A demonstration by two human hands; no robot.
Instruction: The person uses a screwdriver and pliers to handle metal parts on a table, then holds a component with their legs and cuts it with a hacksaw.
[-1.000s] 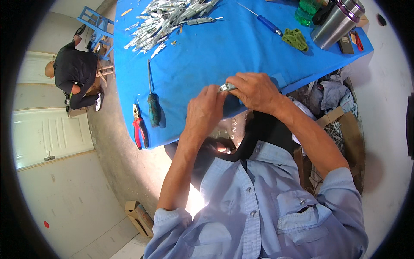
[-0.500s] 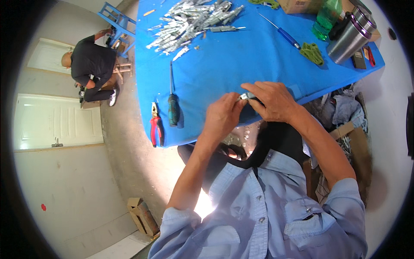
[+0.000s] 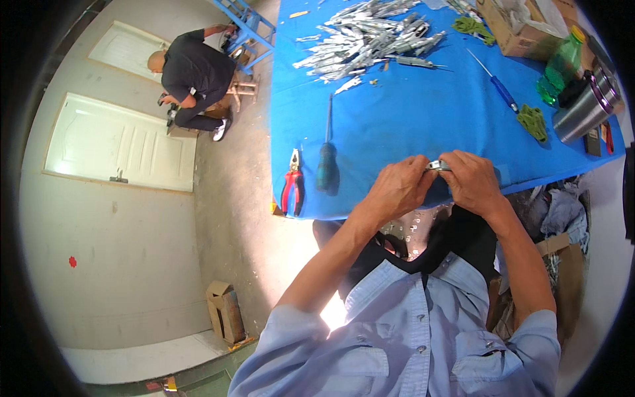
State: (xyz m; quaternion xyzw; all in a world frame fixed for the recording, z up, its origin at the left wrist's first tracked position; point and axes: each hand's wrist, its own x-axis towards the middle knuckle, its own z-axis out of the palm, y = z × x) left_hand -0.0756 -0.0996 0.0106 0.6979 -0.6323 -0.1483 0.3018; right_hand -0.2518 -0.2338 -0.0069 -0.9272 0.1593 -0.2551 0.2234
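Observation:
Above the near edge of the blue-covered table, both my hands are closed on a small silvery metal piece. My left hand pinches its left end with thumb and fingers. The right end sits in the fingers of my right hand. My fingers cover most of the piece, so its full shape is hidden. To the left of my hands lie a screwdriver with a teal handle and pliers with red-and-black grips. A heap of slender silvery metal pieces covers the table's far side.
On the right are a blue-handled screwdriver, a green cloth, a green bottle and a steel flask. A cardboard box stands behind them. At the left, another person sits by a blue chair.
The view has turned left, so the table and my hands appear farther right. Both hands keep hold of the metal piece. The other person's near arm has shifted.

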